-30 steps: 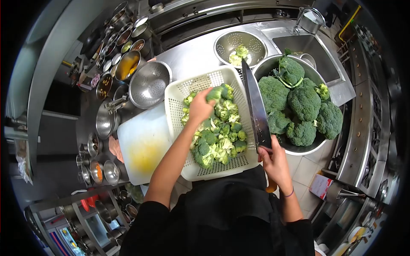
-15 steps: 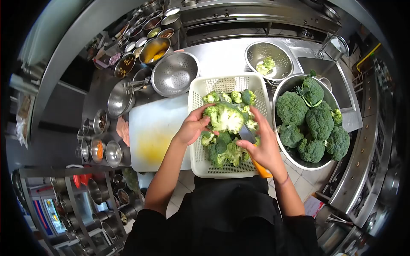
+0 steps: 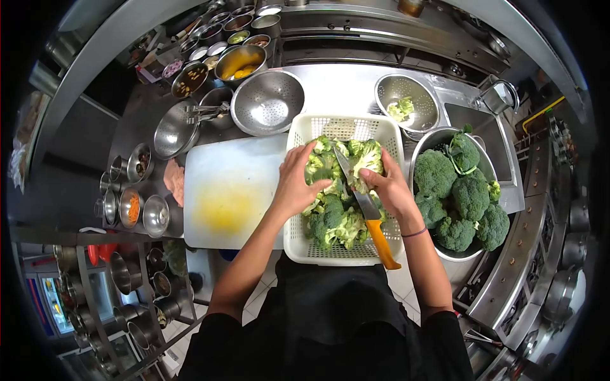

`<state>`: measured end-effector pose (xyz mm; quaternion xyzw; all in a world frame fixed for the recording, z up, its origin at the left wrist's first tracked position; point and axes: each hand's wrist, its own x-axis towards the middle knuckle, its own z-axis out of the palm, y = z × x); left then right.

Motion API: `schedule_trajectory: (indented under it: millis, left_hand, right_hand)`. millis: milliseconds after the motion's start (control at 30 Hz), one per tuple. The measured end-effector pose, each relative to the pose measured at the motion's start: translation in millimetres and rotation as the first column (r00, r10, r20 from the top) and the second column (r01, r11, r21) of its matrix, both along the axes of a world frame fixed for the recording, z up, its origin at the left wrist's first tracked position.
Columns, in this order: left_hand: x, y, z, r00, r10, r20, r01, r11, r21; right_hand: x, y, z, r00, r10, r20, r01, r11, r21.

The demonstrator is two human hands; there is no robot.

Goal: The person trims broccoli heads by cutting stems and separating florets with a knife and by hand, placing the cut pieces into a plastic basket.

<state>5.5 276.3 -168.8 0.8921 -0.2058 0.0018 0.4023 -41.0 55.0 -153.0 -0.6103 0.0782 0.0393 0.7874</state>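
Observation:
A cream perforated basket [image 3: 293, 232] holds many cut broccoli florets [image 3: 325, 217]. Over its left part is my left hand [image 3: 297, 181], fingers spread around the florets, with nothing clearly gripped. My right hand [image 3: 389, 188], at the basket's right side, has a pale green broccoli piece [image 3: 368, 164] between thumb and fingers. Between the hands, a knife with an orange handle [image 3: 381, 244] lies on the florets, its blade pointing up and left and its handle over the near rim. Neither hand grips the knife.
Whole broccoli heads [image 3: 471, 197] fill a large bowl [image 3: 455, 255] at the right. Behind it are a colander [image 3: 424, 95] with a few pieces and a sink [image 3: 486, 136]. A stained white cutting board [image 3: 238, 162], an empty colander [image 3: 269, 101] and several ingredient bowls stand at the left.
My right hand has let go of the knife, which now rests in the basket. The broccoli piece first in my left hand is now in my right. The view has shifted.

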Motion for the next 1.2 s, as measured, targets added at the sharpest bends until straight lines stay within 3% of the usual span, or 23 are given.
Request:
schedule_trajectory:
  millis: [33, 67, 133, 167, 233, 267, 333, 367, 400, 467, 533, 600, 667, 700, 767, 800, 833, 867, 933, 1033, 1067, 1133, 1200]
  left_hand:
    - [4.0, -1.6, -0.9, 0.988, -0.145, -0.058, 0.134, 0.977, -0.167]
    - [2.9, -6.1, -2.2, 0.987, -0.151, -0.062, 0.139, 0.976, -0.168]
    - [-3.9, -25.0, 2.6, 0.789, -0.482, -0.381, 0.0, 0.62, -0.785]
    - [-6.9, -33.1, -1.2, 0.74, -0.545, -0.394, -0.035, 0.555, -0.831]
    - [-11.7, -37.9, -3.0, 0.721, -0.525, -0.452, -0.072, 0.592, -0.802]
    - [-11.0, -37.3, -5.8, 0.703, -0.512, -0.493, -0.103, 0.613, -0.783]
    - [-3.8, -31.3, -5.5, 0.703, -0.509, -0.497, -0.029, 0.677, -0.735]
    - [-0.6, -27.0, -5.5, 0.709, -0.498, -0.499, 0.036, 0.732, -0.68]
    - [2.5, -22.7, -0.7, 0.704, -0.5, -0.504, 0.035, 0.733, -0.679]
    - [9.1, -18.1, 14.3, 0.74, -0.45, -0.5, 0.254, 0.875, -0.412]
    - [3.8, -19.7, 9.5, 0.743, -0.45, -0.495, 0.184, 0.849, -0.496]
    - [3.6, -12.0, 6.5, 0.984, -0.149, -0.1, 0.145, 0.988, -0.047]
    - [12.5, 5.4, -4.9, 0.987, -0.109, -0.114, 0.106, 0.994, -0.03]
    - [14.9, 13.1, -9.2, 0.91, -0.179, -0.373, 0.046, 0.939, -0.34]
    - [20.8, 33.6, -34.7, 0.587, -0.512, -0.627, -0.291, 0.589, -0.754]
    - [17.6, 34.8, -29.4, 0.591, -0.509, -0.626, -0.292, 0.589, -0.754]
    - [11.0, 36.0, -19.5, 0.489, -0.606, -0.627, -0.459, 0.433, -0.776]
    - [6.2, 38.6, -14.4, 0.394, -0.704, -0.591, -0.619, 0.272, -0.737]
    - [4.1, 46.1, -24.8, 0.408, -0.716, -0.566, -0.59, 0.266, -0.762]
    - [0.4, 41.9, -36.8, 0.701, -0.385, -0.6, -0.346, 0.552, -0.759]
    - [0.6, 39.6, -37.8, 0.697, -0.39, -0.602, -0.343, 0.556, -0.757]
    - [2.0, 31.4, -31.4, 0.907, -0.155, -0.391, -0.138, 0.768, -0.626]
    - [0.7, 21.4, -23.1, 0.899, -0.119, -0.42, -0.178, 0.778, -0.602]
  right_hand:
    - [-3.0, 4.1, 7.4, 0.999, -0.014, -0.04, 0.018, 0.993, 0.119]
    - [-5.7, 9.5, 10.6, 0.996, -0.02, -0.083, 0.039, 0.97, 0.238]
    - [-6.9, 21.3, 1.6, 0.994, -0.045, -0.097, 0.072, 0.953, 0.294]
    - [-6.6, 27.2, -7.4, 0.997, -0.081, -0.015, 0.082, 0.972, 0.22]
    - [-6.3, 34.5, -5.9, 0.982, -0.152, 0.112, 0.161, 0.984, -0.076]
    - [-7.3, 29.1, -6.1, 0.98, -0.162, 0.111, 0.171, 0.982, -0.077]
    - [-6.2, 18.1, -2.9, 0.969, -0.032, 0.245, 0.131, 0.907, -0.399]
    - [-4.5, 14.6, 0.7, 0.912, 0.02, 0.41, 0.16, 0.902, -0.4]
    - [-3.1, 9.6, 4.4, 0.915, 0.015, 0.404, 0.162, 0.902, -0.4]
    - [-1.8, -2.8, 12.4, 0.881, 0.381, 0.281, -0.14, 0.776, -0.615]
    - [-4.6, 2.3, 22.8, 0.915, 0.325, 0.24, -0.085, 0.735, -0.673]
    - [-4.7, -0.3, 18.1, 0.848, 0.375, 0.374, 0.333, 0.171, -0.927]
    - [-3.3, -9.7, 25.2, 0.886, 0.278, 0.37, 0.315, 0.225, -0.922]
    - [-2.8, -9.6, 31.2, 0.87, 0.278, 0.407, 0.351, 0.231, -0.907]
    - [-6.6, -7.8, 29.2, 0.852, 0.283, 0.44, 0.38, 0.243, -0.892]
    - [-15.9, -5.6, 22.1, 0.89, 0.24, 0.387, 0.348, 0.188, -0.918]
    - [-26.5, -2.5, 14.6, 0.922, 0.192, 0.336, 0.314, 0.134, -0.94]
    - [-44.6, 2.2, 6.3, 0.977, 0.148, 0.151, 0.129, 0.147, -0.981]
    - [-85.0, 14.9, -12.1, 0.988, 0.093, -0.127, -0.14, 0.154, -0.978]
    - [-113.6, 15.9, -41.0, 0.963, 0.033, -0.269, -0.27, 0.168, -0.948]
    - [-116.1, 14.6, -49.3, 0.951, -0.007, -0.31, -0.303, 0.193, -0.933]
    - [-117.1, 12.4, -54.5, 0.961, -0.068, -0.267, -0.249, 0.206, -0.946]
    - [-121.2, 5.4, -47.7, 0.991, -0.033, -0.13, -0.111, 0.343, -0.933]
